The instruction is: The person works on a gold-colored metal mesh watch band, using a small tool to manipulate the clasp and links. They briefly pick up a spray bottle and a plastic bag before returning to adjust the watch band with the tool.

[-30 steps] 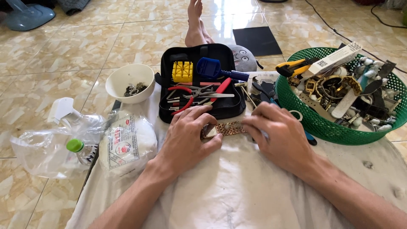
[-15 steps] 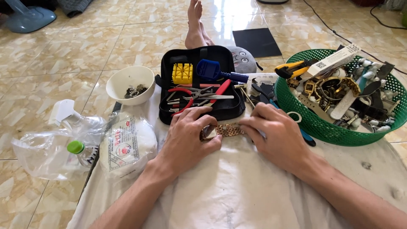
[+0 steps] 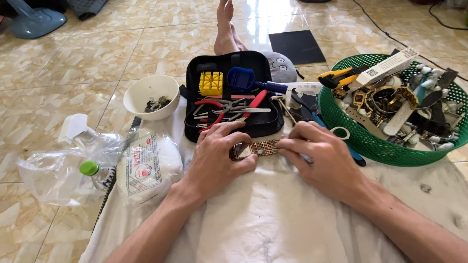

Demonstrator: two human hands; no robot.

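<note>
A person sits on a tiled floor, both hands pressed over a gold-coloured metal mesh watch band [image 3: 257,147] lying on a white cloth [image 3: 273,219] just in front of an open black tool case [image 3: 234,95]. The left hand [image 3: 214,158] pins the band's left end with its fingers curled down; the right hand [image 3: 319,156] pinches the right end between fingertips. To do this well, the band probably needs to stay flat and steady, with pressure kept light so the fine mesh does not kink.

Counted: one band, one tool case, one white ceramic bowl [image 3: 151,96] of small parts, one green plastic basket [image 3: 390,141] heaped with watches and tools, one clear plastic bag [image 3: 53,173].
</note>
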